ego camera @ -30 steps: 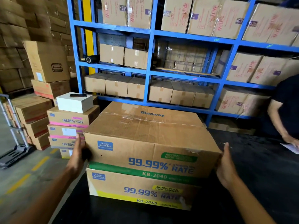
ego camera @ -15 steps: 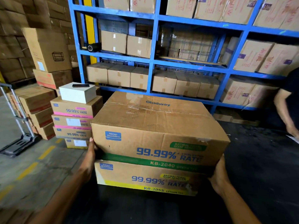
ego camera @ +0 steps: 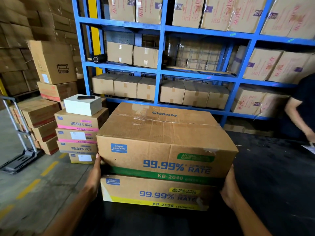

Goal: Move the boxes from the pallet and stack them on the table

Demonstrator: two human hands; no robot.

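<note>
Green box (ego camera: 163, 143): sitting atop yellow box (ego camera: 153, 193) on black table (ego camera: 272, 184), left hand (ego camera: 95, 174) and right hand (ego camera: 229, 189) pressing flat, fingers together, against its ends, likely squaring the stack.

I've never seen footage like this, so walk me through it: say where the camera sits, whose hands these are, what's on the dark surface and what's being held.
There is no machine here. The camera is worn on a person's head and looks forward and down at their own bare hands.

On the black table lies the yellow-striped box, with the green-striped box on top of it. The left hand and right hand press against the two ends of the green-striped box.

To the left, a stack of pink-striped boxes stands on the floor. Behind are blue shelves of cartons.
</note>
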